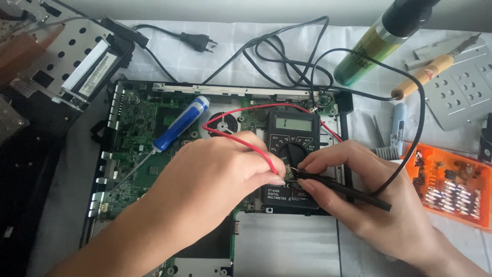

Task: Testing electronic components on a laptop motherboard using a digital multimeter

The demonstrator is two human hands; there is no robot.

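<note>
Head view: we see the black multimeter [293, 154] lying on the open green circuit board [148, 133], and both hands meet over its lower half. Our left hand [215, 174] pinches the red probe [256, 146]; the right hand [369, 190] grips the black probe [343, 189] (tips touching a tiny part). Left of the multimeter rests a blue-handled screwdriver [179, 125]; right of it, an orange plastic tray [451, 187] on the white-covered counter [287, 246].

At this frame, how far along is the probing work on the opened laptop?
Done: the green laptop circuit board lies exposed, and the black digital multimeter rests on it. In hand: the left hand holds the red probe, the right hand the black probe, tips meeting on a small part. Left: cannot tell.
</note>
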